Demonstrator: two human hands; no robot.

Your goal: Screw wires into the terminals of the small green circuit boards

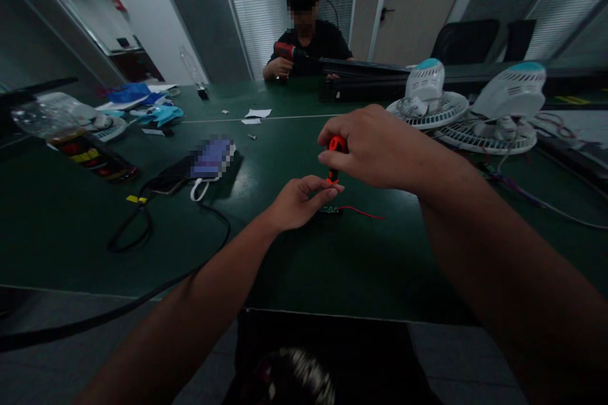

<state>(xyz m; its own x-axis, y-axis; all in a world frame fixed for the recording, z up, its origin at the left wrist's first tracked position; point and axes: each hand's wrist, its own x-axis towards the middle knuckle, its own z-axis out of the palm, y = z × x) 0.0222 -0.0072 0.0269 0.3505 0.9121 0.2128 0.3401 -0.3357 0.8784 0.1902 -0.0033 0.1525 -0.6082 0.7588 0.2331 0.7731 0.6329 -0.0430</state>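
My right hand (365,145) is closed from above around the orange-and-black handle of a screwdriver (337,144), which stands nearly upright. At the screwdriver's lower orange end, my left hand (301,202) is closed in a pinch with thumb and forefinger. The fingers hide the tip, and whatever it meets is out of sight. Just below the left fingertips, a small green circuit board (331,209) lies on the table. A thin red wire (363,211) runs from it to the right.
Left on the green table (294,278) are a phone (213,158), a black cable (223,237) and a tilted bottle (90,149). White fan heads (508,98) with loose wires lie right. Across the table a person (327,41) holds a red-and-black power drill (287,50).
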